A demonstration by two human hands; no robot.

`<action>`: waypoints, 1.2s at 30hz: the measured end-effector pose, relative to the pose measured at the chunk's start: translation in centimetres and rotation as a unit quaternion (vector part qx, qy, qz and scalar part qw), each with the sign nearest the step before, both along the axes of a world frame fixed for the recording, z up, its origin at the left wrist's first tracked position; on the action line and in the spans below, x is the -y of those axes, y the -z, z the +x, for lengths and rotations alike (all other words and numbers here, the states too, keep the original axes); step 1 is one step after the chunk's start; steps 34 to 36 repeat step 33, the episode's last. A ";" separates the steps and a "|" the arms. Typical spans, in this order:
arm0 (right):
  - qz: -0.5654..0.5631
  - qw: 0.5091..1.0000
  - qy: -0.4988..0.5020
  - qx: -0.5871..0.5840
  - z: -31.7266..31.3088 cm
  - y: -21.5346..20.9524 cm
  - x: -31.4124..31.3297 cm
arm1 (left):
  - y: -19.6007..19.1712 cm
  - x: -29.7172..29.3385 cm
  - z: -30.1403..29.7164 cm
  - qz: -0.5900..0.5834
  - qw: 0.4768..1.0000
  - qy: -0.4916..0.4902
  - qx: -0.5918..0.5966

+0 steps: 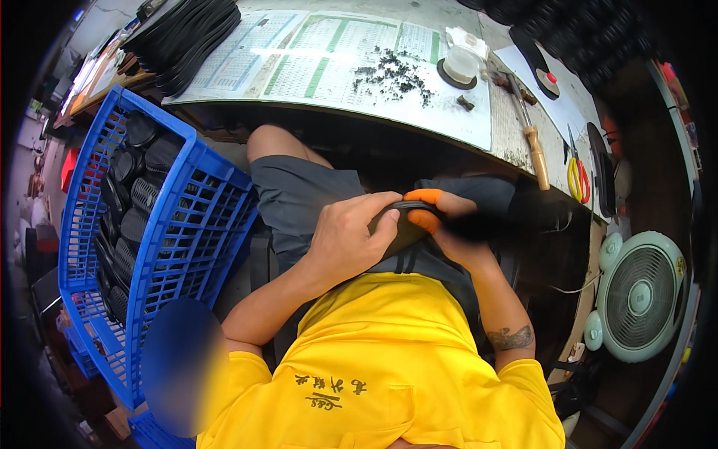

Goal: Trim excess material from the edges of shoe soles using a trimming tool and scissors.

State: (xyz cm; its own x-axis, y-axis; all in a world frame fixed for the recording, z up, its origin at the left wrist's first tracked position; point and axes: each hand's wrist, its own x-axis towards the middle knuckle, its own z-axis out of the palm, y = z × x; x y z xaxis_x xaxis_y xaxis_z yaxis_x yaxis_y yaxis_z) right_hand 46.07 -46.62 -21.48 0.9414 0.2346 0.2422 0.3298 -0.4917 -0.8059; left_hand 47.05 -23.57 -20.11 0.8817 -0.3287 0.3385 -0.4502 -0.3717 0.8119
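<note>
Blue crate (196,196): I am seeing it standing tilted at my left knee, filled with black rubber soles (131,198), well within reach of my left arm.
Workbench (449,123): I am noting black trimmings (394,76) scattered on its surface, a wooden-handled tool (532,142) and scissors (575,173) lying toward its right end, and a stack of dark soles (191,37) at the far left.
Fan (638,295): it is sitting low on my right, apart from the work.
Black sole (404,228): I am holding it over my lap, between both hands, below the bench edge.
Left hand (345,243): I am wrapping its fingers closed over the sole's near end; I judge a firm, steady clamp is what is helping here.
Right hand (449,224): its orange-tipped fingers (423,197) are pinching the sole's rim; I judge that working in short lengths along the edge is the safest way.
</note>
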 end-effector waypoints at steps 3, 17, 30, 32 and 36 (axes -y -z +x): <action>0.033 0.998 0.007 -0.043 0.0 0.8 0.4 | 0.0 0.1 0.0 0.018 1.000 0.008 -0.025; 0.029 0.997 0.009 -0.071 -0.3 1.0 0.1 | -0.4 -0.1 1.2 0.032 0.993 0.004 -0.114; 0.256 0.959 0.090 -0.078 2.1 1.5 8.2 | 3.2 -3.4 1.4 -0.339 0.590 0.409 -0.608; 0.243 0.965 0.076 -0.068 2.6 1.2 8.1 | 3.3 -4.2 1.2 -0.348 0.661 0.396 -0.534; 0.227 0.969 0.079 -0.061 2.9 0.9 8.3 | 3.2 -5.5 1.4 -0.360 0.658 0.383 -0.538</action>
